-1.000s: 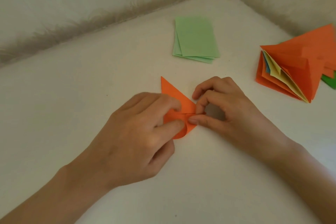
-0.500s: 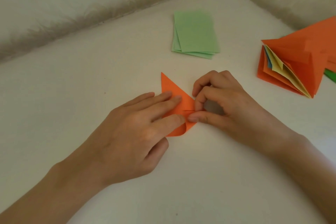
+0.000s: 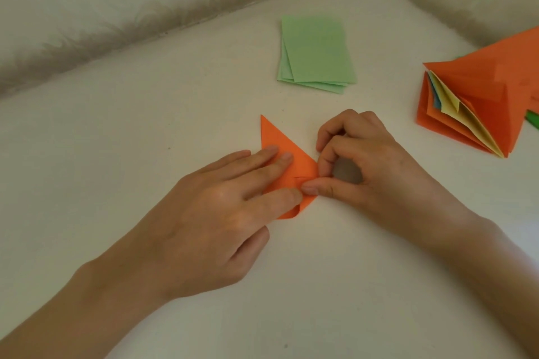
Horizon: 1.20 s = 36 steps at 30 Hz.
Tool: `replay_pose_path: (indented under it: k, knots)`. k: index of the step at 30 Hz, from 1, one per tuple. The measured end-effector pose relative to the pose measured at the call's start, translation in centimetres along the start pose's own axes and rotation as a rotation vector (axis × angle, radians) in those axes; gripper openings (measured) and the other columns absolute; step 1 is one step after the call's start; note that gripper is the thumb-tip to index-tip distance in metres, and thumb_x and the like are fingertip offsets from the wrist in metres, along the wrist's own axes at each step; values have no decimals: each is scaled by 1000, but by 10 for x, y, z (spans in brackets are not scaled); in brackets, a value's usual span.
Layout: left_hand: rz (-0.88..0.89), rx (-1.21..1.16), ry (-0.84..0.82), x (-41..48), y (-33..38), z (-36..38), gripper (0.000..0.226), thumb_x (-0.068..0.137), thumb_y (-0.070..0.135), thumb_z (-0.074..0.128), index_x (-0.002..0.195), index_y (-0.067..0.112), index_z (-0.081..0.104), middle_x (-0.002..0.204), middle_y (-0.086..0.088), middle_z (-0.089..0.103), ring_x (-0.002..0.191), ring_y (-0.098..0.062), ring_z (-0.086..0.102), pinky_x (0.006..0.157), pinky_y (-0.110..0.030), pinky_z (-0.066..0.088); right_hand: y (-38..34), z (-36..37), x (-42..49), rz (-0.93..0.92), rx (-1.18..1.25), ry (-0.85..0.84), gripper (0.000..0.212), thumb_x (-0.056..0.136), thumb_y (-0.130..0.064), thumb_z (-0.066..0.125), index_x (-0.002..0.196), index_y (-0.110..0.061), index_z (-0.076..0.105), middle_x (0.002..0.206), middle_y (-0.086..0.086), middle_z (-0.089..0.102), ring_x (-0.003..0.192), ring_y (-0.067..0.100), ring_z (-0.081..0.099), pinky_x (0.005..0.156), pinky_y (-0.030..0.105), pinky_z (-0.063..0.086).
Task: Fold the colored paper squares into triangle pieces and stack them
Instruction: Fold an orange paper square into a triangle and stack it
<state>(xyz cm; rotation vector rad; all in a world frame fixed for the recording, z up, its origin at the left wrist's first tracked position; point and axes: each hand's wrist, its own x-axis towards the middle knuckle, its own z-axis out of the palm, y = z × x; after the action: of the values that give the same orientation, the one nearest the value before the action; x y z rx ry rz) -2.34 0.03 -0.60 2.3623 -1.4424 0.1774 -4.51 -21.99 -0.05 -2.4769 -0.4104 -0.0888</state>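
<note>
Hands hide much of the one orange paper (image 3: 279,146) at mid-worktop (image 3: 116,154): our left hand (image 3: 221,213) presses it with straight fingers, our right hand (image 3: 370,166) pinches its right corner. Toward the far edge we count one pile of green sheets (image 3: 316,55); the right edge cuts off one stack of folded pieces (image 3: 472,96).

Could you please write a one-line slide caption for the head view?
Left hand presses an orange paper flat while the right hand pinches its fold; green sheets lie beyond.
</note>
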Motion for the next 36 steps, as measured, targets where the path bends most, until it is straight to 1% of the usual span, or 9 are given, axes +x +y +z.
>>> replay_pose_path:
  k: [6,10,13,17,21,25,30,33,36]
  knots:
    - [-2,27,5,1,-1,2,37,86,14,40,122,16,50,127,-16,60,122,-30,55,100,-40,39,3,-1,-1,-41,-71,61,38,72,-59,56,70,-21,58,94,-9,50,87,10,40,75,23,36]
    - [8,78,11,2,-2,3,40,87,13,42,119,12,65,125,-16,62,115,-32,60,94,-42,39,3,0,-1,-66,-125,76,41,74,-59,56,72,-18,58,94,-5,52,85,12,41,75,26,36]
    - [14,107,22,3,-2,4,39,85,9,43,113,10,69,122,-16,63,112,-33,61,92,-42,39,5,-5,-1,-52,-97,24,38,73,-60,56,75,-22,58,96,-7,51,88,10,41,79,21,35]
    - [14,114,29,4,-1,3,39,83,8,43,112,9,70,120,-17,64,110,-33,62,94,-41,38,8,-16,-4,-2,48,-109,28,75,-53,56,84,-27,61,107,-16,48,101,1,40,89,6,28]
    - [8,113,33,4,-1,4,39,84,8,43,112,9,70,121,-17,64,110,-33,62,94,-41,38,8,-20,-6,15,82,-152,24,81,-46,51,88,-25,61,111,-14,49,105,4,40,90,6,28]
    - [3,119,47,4,0,4,38,84,7,43,111,9,70,121,-17,64,109,-32,63,97,-41,41,7,-13,-4,37,5,-87,19,82,-45,47,84,-28,55,104,-8,48,98,7,38,85,7,28]
    - [4,122,54,4,0,5,38,84,6,44,112,8,70,120,-18,64,110,-33,62,95,-42,41,7,-12,-4,32,-31,-102,20,81,-44,47,83,-26,55,105,-7,46,98,8,35,86,6,27]
    - [4,130,58,4,0,5,38,84,7,44,112,8,70,120,-18,64,109,-33,63,92,-46,51,8,-14,-4,33,-26,-129,19,81,-45,47,83,-28,56,107,-8,46,98,6,35,85,4,25]
    - [4,137,60,4,1,6,39,82,7,45,111,8,70,120,-18,64,109,-32,63,95,-43,49,7,-16,-4,45,5,-144,18,79,-46,48,81,-30,55,106,-12,45,103,0,34,85,2,24]
